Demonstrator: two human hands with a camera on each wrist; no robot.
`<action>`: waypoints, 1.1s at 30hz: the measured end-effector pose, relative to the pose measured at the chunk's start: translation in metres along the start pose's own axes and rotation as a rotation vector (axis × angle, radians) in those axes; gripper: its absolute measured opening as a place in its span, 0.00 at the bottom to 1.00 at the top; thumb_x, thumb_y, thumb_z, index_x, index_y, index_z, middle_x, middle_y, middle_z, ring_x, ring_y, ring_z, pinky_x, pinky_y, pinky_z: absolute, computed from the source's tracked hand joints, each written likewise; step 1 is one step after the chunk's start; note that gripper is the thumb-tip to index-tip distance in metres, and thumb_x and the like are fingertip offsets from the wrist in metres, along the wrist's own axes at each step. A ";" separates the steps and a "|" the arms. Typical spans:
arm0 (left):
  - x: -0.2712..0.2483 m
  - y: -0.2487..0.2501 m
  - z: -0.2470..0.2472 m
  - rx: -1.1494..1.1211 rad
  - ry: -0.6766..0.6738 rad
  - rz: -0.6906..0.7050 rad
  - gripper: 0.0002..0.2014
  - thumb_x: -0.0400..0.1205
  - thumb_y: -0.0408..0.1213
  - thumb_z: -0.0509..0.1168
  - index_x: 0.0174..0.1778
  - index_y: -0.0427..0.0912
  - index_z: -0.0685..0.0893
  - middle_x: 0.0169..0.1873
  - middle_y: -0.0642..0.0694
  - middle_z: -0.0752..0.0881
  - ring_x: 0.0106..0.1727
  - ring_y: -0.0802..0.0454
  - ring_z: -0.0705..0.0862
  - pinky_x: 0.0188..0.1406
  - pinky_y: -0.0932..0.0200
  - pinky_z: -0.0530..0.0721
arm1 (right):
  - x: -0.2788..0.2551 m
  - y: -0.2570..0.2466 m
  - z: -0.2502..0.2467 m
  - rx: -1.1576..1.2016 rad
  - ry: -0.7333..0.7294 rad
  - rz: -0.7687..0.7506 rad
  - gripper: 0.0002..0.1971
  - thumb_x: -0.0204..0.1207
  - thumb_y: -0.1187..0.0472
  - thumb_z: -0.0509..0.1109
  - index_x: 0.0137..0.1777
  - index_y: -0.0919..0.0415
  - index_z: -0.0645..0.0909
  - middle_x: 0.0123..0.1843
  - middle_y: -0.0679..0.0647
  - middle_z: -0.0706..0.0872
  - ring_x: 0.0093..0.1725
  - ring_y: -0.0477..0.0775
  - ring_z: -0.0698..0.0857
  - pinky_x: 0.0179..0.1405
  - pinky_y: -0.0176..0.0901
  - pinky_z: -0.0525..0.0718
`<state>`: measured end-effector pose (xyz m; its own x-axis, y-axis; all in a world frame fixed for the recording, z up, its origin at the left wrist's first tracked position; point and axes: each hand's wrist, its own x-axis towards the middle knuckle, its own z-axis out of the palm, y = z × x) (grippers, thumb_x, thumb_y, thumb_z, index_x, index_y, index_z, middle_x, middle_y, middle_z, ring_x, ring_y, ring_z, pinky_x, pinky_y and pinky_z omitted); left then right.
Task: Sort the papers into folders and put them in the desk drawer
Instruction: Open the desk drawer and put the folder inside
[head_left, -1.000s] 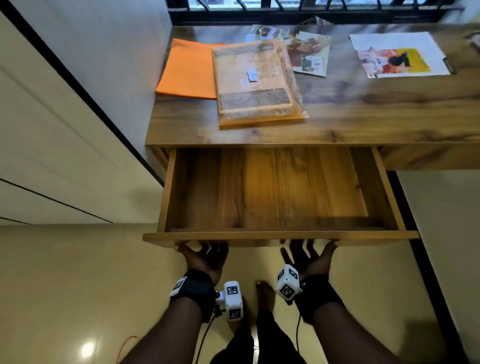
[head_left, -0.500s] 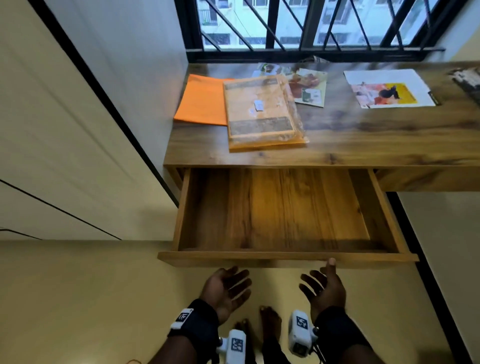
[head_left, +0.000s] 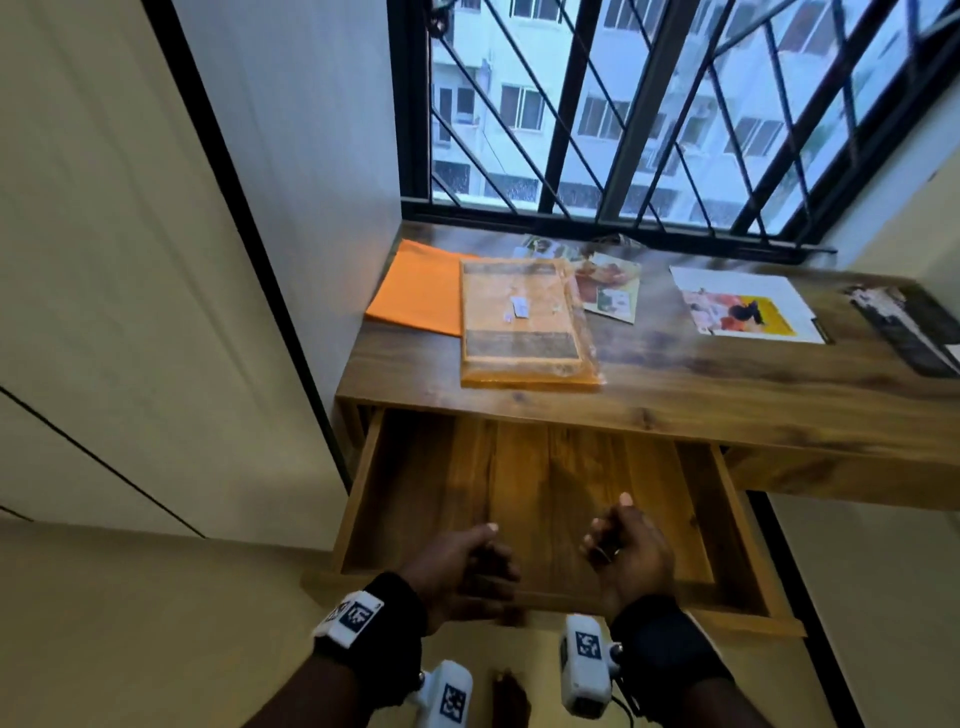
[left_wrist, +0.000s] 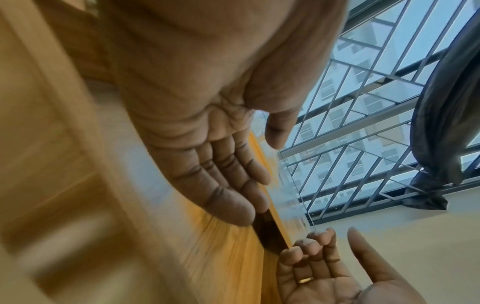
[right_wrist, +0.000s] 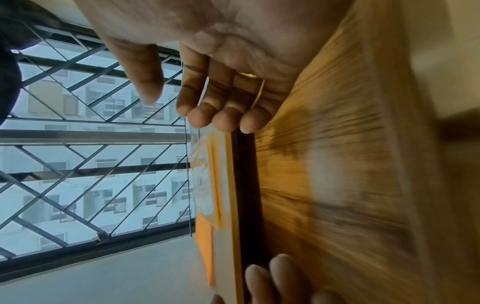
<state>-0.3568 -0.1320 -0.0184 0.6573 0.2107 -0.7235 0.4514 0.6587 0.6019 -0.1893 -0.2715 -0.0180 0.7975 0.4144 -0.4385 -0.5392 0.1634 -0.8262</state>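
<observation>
The wooden desk drawer (head_left: 748, 545) stands pulled out and holds nothing. On the desk top lie an orange folder (head_left: 421, 291), a plastic-wrapped orange folder pack (head_left: 524, 322), and printed papers (head_left: 610, 291) (head_left: 743, 306). My left hand (head_left: 467, 564) and right hand (head_left: 621, 545) hover above the drawer's front part, palms facing each other, fingers loosely curled and holding nothing. The left wrist view shows the left hand (left_wrist: 233, 174) with relaxed fingers; the right wrist view shows the right hand (right_wrist: 207, 98) the same way.
A barred window (head_left: 649, 114) rises behind the desk (head_left: 727, 405). A white wall (head_left: 291, 156) and cabinet panels (head_left: 104, 312) stand at the left. A dark clipboard-like item (head_left: 904, 327) lies at the desk's right end. My foot (head_left: 511, 699) shows on the tiled floor.
Both hands let go of the drawer's front edge and rose above the open drawer. The head view tilted up, bringing the window into sight.
</observation>
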 end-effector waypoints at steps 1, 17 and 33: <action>0.005 0.013 0.000 -0.015 0.026 0.052 0.21 0.84 0.53 0.64 0.57 0.38 0.86 0.51 0.36 0.91 0.50 0.41 0.89 0.53 0.47 0.88 | 0.009 -0.006 0.008 -0.015 -0.008 -0.008 0.10 0.80 0.54 0.69 0.44 0.60 0.82 0.34 0.57 0.81 0.33 0.55 0.80 0.35 0.50 0.78; 0.133 0.208 -0.018 0.483 0.658 0.492 0.12 0.83 0.40 0.67 0.52 0.34 0.89 0.45 0.41 0.87 0.50 0.43 0.84 0.48 0.55 0.78 | 0.250 -0.078 0.101 -0.783 0.192 -0.156 0.14 0.67 0.57 0.76 0.52 0.56 0.84 0.56 0.60 0.87 0.56 0.64 0.84 0.59 0.53 0.83; 0.172 0.225 -0.023 1.056 0.854 0.306 0.19 0.81 0.48 0.67 0.63 0.42 0.83 0.64 0.42 0.82 0.64 0.44 0.82 0.64 0.51 0.81 | 0.316 -0.098 0.142 -1.031 -0.043 0.026 0.14 0.73 0.57 0.75 0.55 0.63 0.86 0.55 0.62 0.89 0.47 0.59 0.85 0.48 0.43 0.80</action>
<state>-0.1559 0.0690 -0.0153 0.4164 0.8689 -0.2678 0.8466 -0.2631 0.4626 0.0774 -0.0296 -0.0257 0.7674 0.4421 -0.4645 -0.0455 -0.6850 -0.7271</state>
